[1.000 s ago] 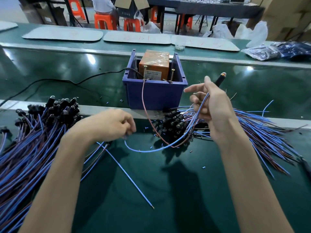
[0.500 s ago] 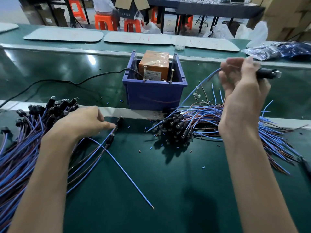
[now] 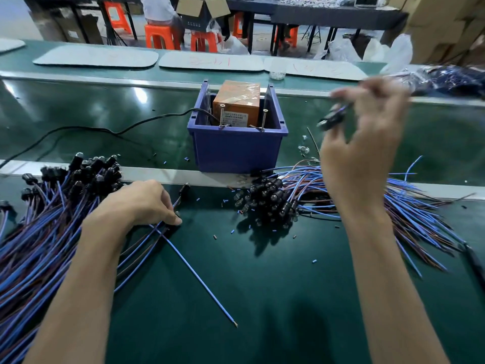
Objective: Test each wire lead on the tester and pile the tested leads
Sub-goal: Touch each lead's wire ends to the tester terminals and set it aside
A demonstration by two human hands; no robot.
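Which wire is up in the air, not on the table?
The wire held in the right hand, up in the air to the right of the blue bin. All the others lie on the table.

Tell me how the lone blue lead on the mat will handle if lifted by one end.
The lead probably droops: it is thin, and those in the right pile curve loosely. Likely very light. It lies straight, so it may hold some shape; its bare tip could bend.
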